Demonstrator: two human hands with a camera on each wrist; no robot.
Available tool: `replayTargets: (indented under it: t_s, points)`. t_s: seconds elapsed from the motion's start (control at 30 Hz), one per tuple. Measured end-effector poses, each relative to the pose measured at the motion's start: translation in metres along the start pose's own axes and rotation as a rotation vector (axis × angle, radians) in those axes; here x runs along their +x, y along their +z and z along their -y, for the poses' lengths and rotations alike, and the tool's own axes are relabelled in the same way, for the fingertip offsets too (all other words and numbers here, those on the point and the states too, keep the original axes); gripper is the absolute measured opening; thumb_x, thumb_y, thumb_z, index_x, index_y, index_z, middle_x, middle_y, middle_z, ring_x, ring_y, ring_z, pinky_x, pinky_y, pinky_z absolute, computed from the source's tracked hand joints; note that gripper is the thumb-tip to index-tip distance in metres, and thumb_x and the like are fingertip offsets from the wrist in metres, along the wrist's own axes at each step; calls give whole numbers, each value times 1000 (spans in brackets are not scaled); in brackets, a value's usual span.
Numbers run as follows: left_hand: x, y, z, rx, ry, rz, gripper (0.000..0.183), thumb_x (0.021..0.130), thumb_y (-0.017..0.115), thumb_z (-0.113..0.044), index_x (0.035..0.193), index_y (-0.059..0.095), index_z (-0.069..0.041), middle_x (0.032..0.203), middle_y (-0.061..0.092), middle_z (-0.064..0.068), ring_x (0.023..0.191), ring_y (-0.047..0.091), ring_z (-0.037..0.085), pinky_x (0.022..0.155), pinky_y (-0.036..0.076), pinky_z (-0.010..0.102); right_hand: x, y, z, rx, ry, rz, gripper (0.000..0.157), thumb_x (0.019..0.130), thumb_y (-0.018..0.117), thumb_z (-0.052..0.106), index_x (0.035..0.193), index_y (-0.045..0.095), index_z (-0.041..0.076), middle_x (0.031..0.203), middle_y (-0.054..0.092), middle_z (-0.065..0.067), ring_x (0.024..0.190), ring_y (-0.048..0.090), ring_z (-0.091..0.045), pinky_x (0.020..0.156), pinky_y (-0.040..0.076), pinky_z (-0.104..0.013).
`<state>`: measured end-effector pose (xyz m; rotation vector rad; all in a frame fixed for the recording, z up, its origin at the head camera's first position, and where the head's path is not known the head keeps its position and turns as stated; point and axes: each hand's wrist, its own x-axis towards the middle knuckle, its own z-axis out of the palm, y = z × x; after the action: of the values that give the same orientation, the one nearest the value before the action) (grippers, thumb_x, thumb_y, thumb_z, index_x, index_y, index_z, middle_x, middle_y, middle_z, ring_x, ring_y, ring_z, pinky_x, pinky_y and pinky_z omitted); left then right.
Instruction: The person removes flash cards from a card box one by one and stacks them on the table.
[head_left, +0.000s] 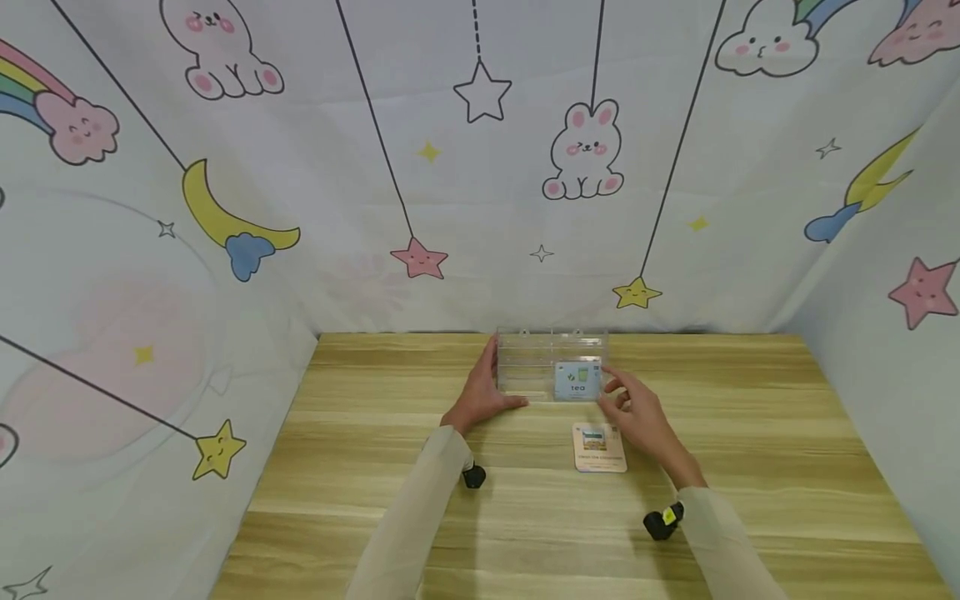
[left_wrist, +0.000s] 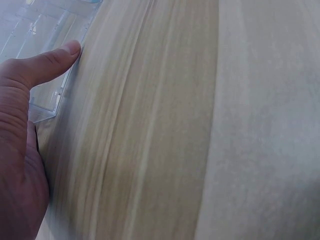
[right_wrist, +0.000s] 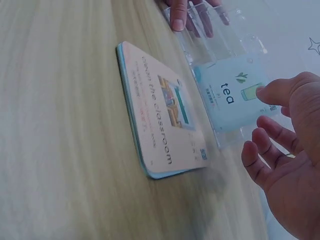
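Where the left hand [head_left: 482, 397] grips: clear holder [head_left: 525, 361], at its eight-o'clock edge.
Tea card [head_left: 577, 382]: inside the holder, four o'clock.
Right hand [head_left: 637, 417]: beside that card, released, fingers loosely bent.
Card stack [head_left: 598, 450]: flat, holder's five o'clock.
Tabletop [head_left: 750, 417]: yellowish striped wood.
Backdrop [head_left: 495, 183]: star-printed white cloth, twelve o'clock.

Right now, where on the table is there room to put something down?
The wooden table is bare right of the right hand, left of the left hand, and between the two sleeves, on the wearer's side of the card stack. It's crowded between the hands, where the clear holder and tea card are, with that stack in front.
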<state>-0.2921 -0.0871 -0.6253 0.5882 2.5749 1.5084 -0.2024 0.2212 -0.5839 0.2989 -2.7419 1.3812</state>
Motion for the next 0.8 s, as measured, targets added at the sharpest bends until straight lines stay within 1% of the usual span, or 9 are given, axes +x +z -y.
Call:
replayTargets:
  t_s: [0.17, 0.3, 0.4, 0.6, 0.8]
  points:
    - [0, 0, -2, 6, -7, 8, 137, 73, 98, -22, 168, 0, -17, 173, 12, 8, 155, 24, 23, 123, 30, 32, 7, 1, 2, 32, -11, -5, 54, 100, 70, 12, 151, 50, 6, 111, 64, -15, 82, 58, -22, 66, 50, -28]
    - [0, -1, -2, 9, -10, 10, 137, 73, 98, -23, 168, -1, -18, 173, 12, 7, 155, 24, 23, 122, 30, 30, 9, 3, 2, 44, -11, -1, 51, 100, 71, 11, 147, 53, 4, 110, 64, -16, 82, 58, -22, 67, 49, -29]
    - [0, -1, -3, 18, -12, 8, 137, 73, 98, -24, 168, -1, -17, 173, 12, 7, 155, 25, 22, 122, 30, 29, 9, 3, 2, 49, -8, -1, 50, 100, 70, 11, 147, 53, 4, 111, 64, -16, 82, 58, -23, 67, 49, -30]
    - [-1, -1, -5, 26, -14, 8, 136, 73, 98, -23, 168, 0, -17, 173, 13, 8, 155, 26, 23, 122, 31, 32, 9, 1, 5, 50, 5, -1, 51, 100, 70, 10, 148, 52, 5, 111, 64, -16, 82, 58, -22, 67, 50, -30]
    - [-2, -1, -5, 37, -17, 11, 136, 74, 98, -23, 168, 0, -16, 173, 12, 9, 155, 26, 24, 122, 31, 32, 9, 1, 6, 43, 18, 2, 48, 100, 70, 9, 145, 55, 4, 111, 64, -16, 84, 58, -23, 70, 50, -30]
